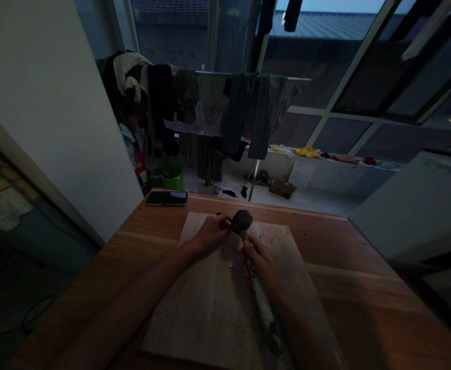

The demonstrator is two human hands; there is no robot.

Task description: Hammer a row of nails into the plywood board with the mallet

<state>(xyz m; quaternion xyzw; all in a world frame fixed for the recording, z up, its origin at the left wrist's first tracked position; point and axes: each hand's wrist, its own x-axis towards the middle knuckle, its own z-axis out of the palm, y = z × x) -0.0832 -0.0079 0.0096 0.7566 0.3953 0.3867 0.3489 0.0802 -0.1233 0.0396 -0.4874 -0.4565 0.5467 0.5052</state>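
A pale wooden board (210, 303) lies on a brown wooden table (364, 288). My right hand (262, 264) is wrapped round the handle of a hammer, whose dark head (242, 221) is just above the board's far end. My left hand (210, 232) rests on the board beside the hammer head, fingers pinched together on something too small to make out. Several nails (264, 237) stand in the board to the right of the head. A loose nail (236, 267) lies near my right hand.
A black phone (166, 198) lies at the table's far left corner. Beyond the table stands a clothes rack (225, 103) hung with garments, with a green box (168, 177) on the floor. A white wall (48, 103) is at the left, a grey panel (414, 205) at the right.
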